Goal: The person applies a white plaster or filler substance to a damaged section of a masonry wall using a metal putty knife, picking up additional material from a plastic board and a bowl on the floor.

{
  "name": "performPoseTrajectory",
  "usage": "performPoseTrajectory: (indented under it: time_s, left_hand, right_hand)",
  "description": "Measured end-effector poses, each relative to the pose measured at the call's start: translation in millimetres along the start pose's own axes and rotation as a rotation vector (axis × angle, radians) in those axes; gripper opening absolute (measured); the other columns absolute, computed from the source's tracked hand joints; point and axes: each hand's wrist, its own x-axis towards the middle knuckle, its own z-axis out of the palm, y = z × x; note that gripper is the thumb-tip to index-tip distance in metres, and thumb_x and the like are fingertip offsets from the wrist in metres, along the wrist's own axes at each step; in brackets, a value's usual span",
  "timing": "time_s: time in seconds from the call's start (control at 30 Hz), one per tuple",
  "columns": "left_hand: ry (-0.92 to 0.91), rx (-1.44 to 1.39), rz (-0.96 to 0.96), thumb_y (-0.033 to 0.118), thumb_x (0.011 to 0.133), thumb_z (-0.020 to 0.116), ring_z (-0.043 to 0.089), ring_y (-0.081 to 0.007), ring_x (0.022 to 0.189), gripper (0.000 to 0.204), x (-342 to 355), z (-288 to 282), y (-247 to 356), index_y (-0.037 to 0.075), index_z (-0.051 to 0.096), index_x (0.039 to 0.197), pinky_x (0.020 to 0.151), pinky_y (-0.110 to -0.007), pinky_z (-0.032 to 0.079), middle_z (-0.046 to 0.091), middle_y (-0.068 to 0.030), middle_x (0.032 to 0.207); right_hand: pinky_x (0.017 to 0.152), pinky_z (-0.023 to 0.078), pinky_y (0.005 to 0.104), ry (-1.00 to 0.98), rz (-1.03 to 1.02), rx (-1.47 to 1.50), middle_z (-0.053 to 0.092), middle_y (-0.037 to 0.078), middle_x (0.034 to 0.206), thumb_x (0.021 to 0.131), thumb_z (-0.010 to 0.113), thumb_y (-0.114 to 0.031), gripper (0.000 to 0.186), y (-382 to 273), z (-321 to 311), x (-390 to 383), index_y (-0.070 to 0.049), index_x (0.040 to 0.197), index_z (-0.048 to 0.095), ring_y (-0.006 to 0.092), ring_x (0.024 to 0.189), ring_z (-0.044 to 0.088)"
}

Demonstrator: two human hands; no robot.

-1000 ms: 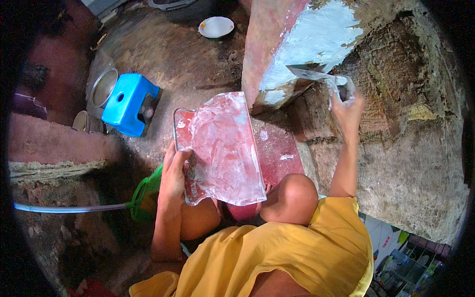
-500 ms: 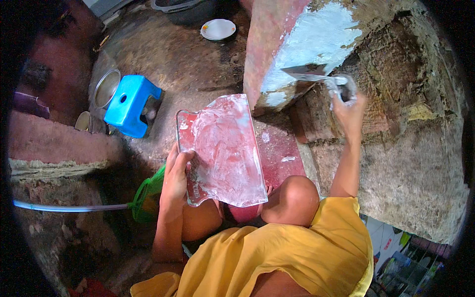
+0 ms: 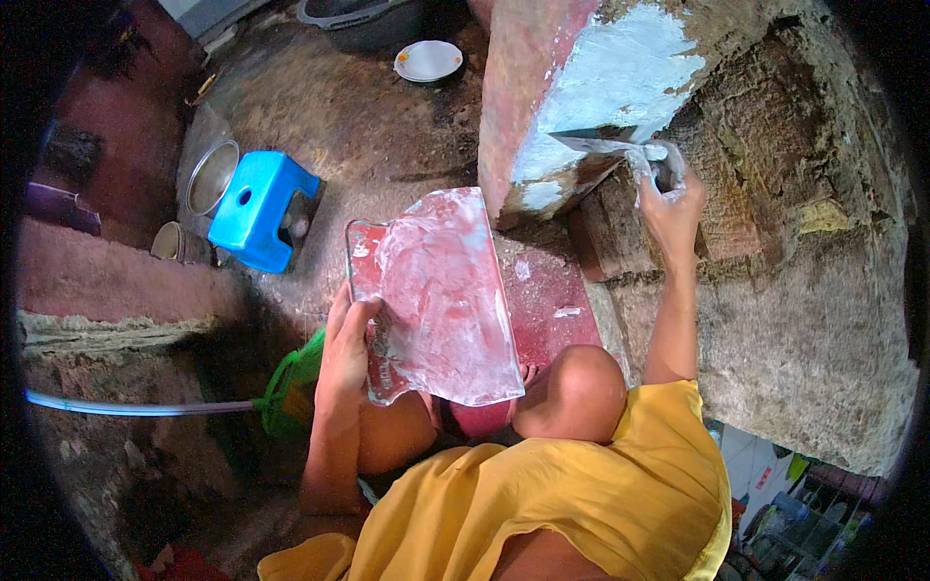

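Observation:
My left hand (image 3: 348, 339) grips the left edge of a clear sheet (image 3: 441, 300) smeared with white paste, thumb on top, above my knees. My right hand (image 3: 670, 198) is closed around the handle of a putty knife (image 3: 593, 143), its fingers coated in white. The knife's blade lies against the lower part of a white-coated patch (image 3: 620, 73) on the wall's side. Bare reddish wall (image 3: 523, 58) borders the patch on the left; rough brown masonry (image 3: 775, 126) is on its right.
A blue plastic stool (image 3: 254, 208) stands on the floor at left, beside a round metal lid or pan (image 3: 212, 178). Farther back are a white plate (image 3: 428, 61) and a dark basin (image 3: 363, 21). A pale hose (image 3: 145, 407) and green netting (image 3: 286, 387) lie near my left arm.
My right hand has shifted slightly left with the putty knife, which still lies on the white patch. The left hand and the sheet have stayed almost still.

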Motion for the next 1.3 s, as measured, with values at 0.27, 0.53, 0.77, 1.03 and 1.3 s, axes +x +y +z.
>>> performPoseTrajectory:
  time_s: [0.27, 0.53, 0.77, 1.03, 1.3]
  left_hand:
    - [-0.002, 0.085, 0.032, 0.018, 0.074, 0.045, 0.043, -0.0118, 0.087, 0.045, 1.7, -3.3, -3.0, 0.001, 0.043, 0.115, 0.076, -0.023, 0.034, 0.047, -0.0033, 0.103]
    - [0.028, 0.07, -0.002, 0.01, 0.075, 0.041, 0.044, -0.0122, 0.087, 0.038, -3.7, 4.5, 7.5, 0.001, 0.044, 0.112, 0.079, -0.024, 0.033, 0.05, -0.0038, 0.098]
    - [0.001, 0.015, 0.014, 0.01, 0.075, 0.042, 0.044, -0.0116, 0.086, 0.038, -1.4, 3.9, 3.5, 0.001, 0.044, 0.111, 0.077, -0.023, 0.034, 0.05, -0.0032, 0.098]
    - [0.008, 0.085, 0.028, 0.021, 0.072, 0.044, 0.044, -0.0106, 0.078, 0.04, 2.5, 3.7, -0.7, 0.004, 0.049, 0.108, 0.067, -0.022, 0.034, 0.05, -0.0025, 0.092]
    - [-0.031, 0.1, 0.04, 0.021, 0.072, 0.044, 0.043, -0.0104, 0.078, 0.04, 2.7, 0.7, -1.0, 0.005, 0.049, 0.108, 0.067, -0.021, 0.033, 0.05, -0.001, 0.094]
  right_hand:
    - [0.055, 0.04, 0.0209, -0.07, 0.24, 0.17, 0.058, 0.002, 0.073, 0.069, 0.06, -0.005, 0.025, -12.0, -11.0, -1.7, 0.001, 0.094, 0.056, 0.0053, 0.063, 0.048]
    - [0.059, 0.041, 0.0218, 0.076, 0.133, 0.183, 0.057, 0.003, 0.075, 0.068, 0.061, -0.004, 0.028, -6.6, -2.2, -1.3, 0.002, 0.095, 0.055, 0.0072, 0.066, 0.049]
    - [0.048, 0.035, 0.0185, 0.076, 0.069, 0.109, 0.053, 0.0, 0.071, 0.073, 0.056, -0.001, 0.016, 12.1, 5.4, -1.0, 0.002, 0.089, 0.055, 0.004, 0.058, 0.044]
    - [0.058, 0.043, 0.0244, -0.135, 0.138, -0.025, 0.061, 0.008, 0.074, 0.069, 0.062, -0.008, 0.023, -3.8, -10.9, -9.1, 0.001, 0.09, 0.056, 0.0109, 0.064, 0.054]
    - [0.058, 0.044, 0.0281, 0.019, 0.059, -0.082, 0.061, 0.014, 0.075, 0.07, 0.061, -0.012, 0.024, -7.0, -2.3, -5.5, -0.003, 0.092, 0.057, 0.0183, 0.065, 0.059]
